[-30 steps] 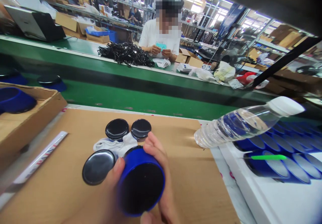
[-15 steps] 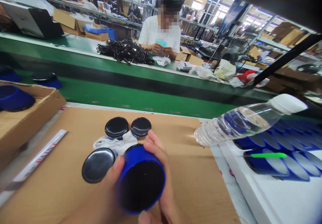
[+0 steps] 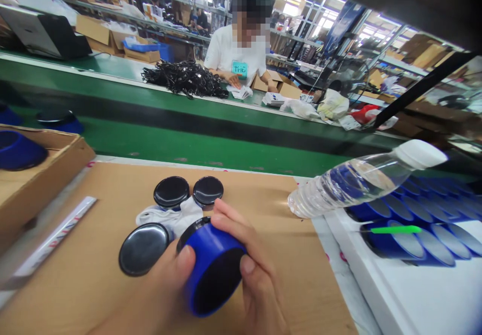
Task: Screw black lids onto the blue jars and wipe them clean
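A blue cylindrical part (image 3: 211,254) with a dark slanted face is held between both hands over the cardboard sheet (image 3: 301,274). My left hand (image 3: 165,274) grips its left side, thumb on the blue wall. Around its right side wrap the fingers of my right hand (image 3: 252,254), with the thumb at the edge of the dark face. Just beyond lie a white cloth (image 3: 165,215) and three black-topped round pieces: one at left (image 3: 144,249), one behind the cloth (image 3: 171,192) and a smaller one beside it (image 3: 208,191).
A water bottle (image 3: 350,184) stands at right, beside a white tray (image 3: 425,295) with several blue parts and a green stick (image 3: 395,229). At left are a PAINT-marked strip (image 3: 56,239) and a cardboard box (image 3: 48,174). Across the green conveyor (image 3: 169,129) sits a person (image 3: 241,48).
The blue part has turned in my hands, showing more of its side wall, and my right thumb has moved up to its face. The person opposite has lowered and spread their hands.
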A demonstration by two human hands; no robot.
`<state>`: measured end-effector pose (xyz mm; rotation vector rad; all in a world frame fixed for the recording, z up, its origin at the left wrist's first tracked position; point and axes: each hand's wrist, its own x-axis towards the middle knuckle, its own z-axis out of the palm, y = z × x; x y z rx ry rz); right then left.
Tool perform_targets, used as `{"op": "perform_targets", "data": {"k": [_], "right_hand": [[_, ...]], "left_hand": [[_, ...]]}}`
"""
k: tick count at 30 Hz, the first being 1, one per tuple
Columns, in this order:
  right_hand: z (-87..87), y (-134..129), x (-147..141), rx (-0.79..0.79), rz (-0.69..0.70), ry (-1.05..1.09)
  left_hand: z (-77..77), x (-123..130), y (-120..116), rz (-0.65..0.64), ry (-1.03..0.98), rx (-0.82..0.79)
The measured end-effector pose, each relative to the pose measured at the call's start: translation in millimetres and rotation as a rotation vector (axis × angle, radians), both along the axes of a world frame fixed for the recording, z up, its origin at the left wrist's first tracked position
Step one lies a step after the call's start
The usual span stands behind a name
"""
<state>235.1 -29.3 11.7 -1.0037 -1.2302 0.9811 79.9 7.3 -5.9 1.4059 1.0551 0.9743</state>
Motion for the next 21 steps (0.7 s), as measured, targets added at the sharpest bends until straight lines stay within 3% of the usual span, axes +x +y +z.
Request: {"op": "perform_targets", "data": {"k": [6, 10, 15, 18, 21], "right_hand": [[10.5, 13.4, -2.8, -0.011, -0.104, -0.165], [13.6, 14.4, -1.4, 0.007, -0.103, -0.242], [0.0, 3.9, 1.1, 0.036, -0.061, -0.218], [-9.3, 3.7, -1.8, 0.11, -0.033, -0.117], [-10.2, 7.3, -8.7, 0.032, -0.044, -0.032]], "left_hand": [[30.4, 16.5, 12.8, 0.003, 0.071, 0.116], [33.2, 17.0, 4.9, 0.021, 0.111, 0.189], [36.4, 10.6, 3.4, 0.053, 0.174, 0.283], [38.2, -0.5, 11.3, -0.045, 0.274, 0.431], [35.5, -13.0, 19.3, -0.138, 0.42, 0.656]]}}
